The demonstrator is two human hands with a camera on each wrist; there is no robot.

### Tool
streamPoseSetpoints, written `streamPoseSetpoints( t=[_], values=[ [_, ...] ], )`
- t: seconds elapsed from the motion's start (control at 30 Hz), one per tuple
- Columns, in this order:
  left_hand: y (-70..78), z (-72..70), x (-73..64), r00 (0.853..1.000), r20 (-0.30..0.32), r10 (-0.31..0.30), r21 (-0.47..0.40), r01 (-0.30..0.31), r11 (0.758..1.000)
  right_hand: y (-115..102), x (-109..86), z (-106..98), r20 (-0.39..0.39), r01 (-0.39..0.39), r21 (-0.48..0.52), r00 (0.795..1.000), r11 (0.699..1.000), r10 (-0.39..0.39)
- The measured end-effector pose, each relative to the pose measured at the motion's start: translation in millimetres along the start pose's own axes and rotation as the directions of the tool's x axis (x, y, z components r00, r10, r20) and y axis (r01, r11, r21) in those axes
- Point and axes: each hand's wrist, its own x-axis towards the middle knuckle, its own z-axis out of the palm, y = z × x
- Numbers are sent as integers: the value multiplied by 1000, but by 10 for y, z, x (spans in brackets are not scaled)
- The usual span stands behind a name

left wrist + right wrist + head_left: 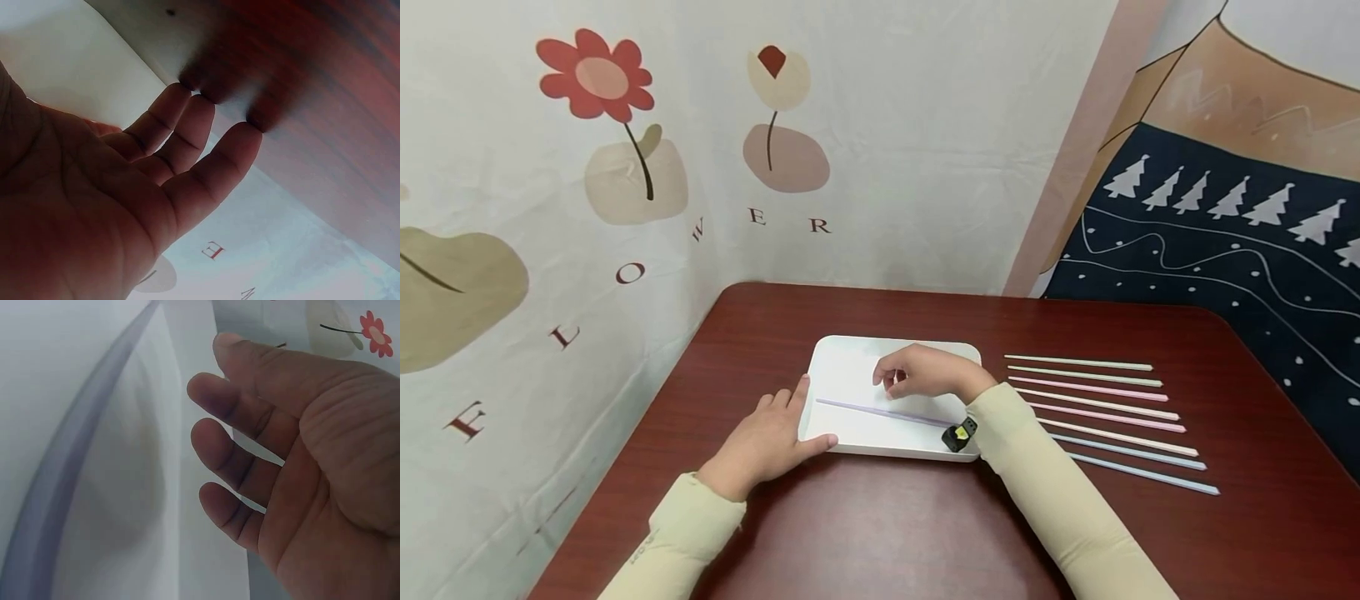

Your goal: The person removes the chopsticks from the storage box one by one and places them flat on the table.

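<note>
A white rectangular tray (842,360) lies on the table with one purple chopstick (868,409) stretched across its bottom. My left hand (763,442) is at the tray's left side, fingers extended along the edge and thumb at the near left corner. In the left wrist view the fingers of that hand (181,156) are slightly bent, beside the tray wall. Over the tray, above the chopstick, is my right hand (925,371). Seen from the right wrist, this hand (300,450) has loosely curled fingers with nothing between them, and the purple chopstick (69,450) lies apart from the fingertips.
Right of the tray, several chopsticks (1097,394) in green, pink, cream and blue lie in a spaced row, partly behind the right sleeve (1060,500). The dark red table (880,517) meets a flower-printed cloth (910,208) at the back and left.
</note>
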Motion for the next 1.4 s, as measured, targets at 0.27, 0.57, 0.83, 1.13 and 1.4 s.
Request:
streamPoseSetpoints(
  t=[0.27,0.57,0.83,1.13,1.4],
  values=[
    [21,-5,7,1000,8,-3,-4,3,1000,13,60,105,73,-14,-3,997,1000,14],
    [15,-19,10,1000,-17,11,3,-11,1000,38,117,120,111,14,-28,994,1000,-11],
    [12,-22,-4,1000,-18,9,1,-9,1000,11,156,184,112,4,-48,994,999,2],
    [-1,-4,-11,1000,-12,8,0,-8,1000,32,163,211,82,-28,-58,996,998,33],
    [-7,20,15,1000,3,1,7,-1,1000,79,136,221,76,-37,-42,996,998,40]
  ],
)
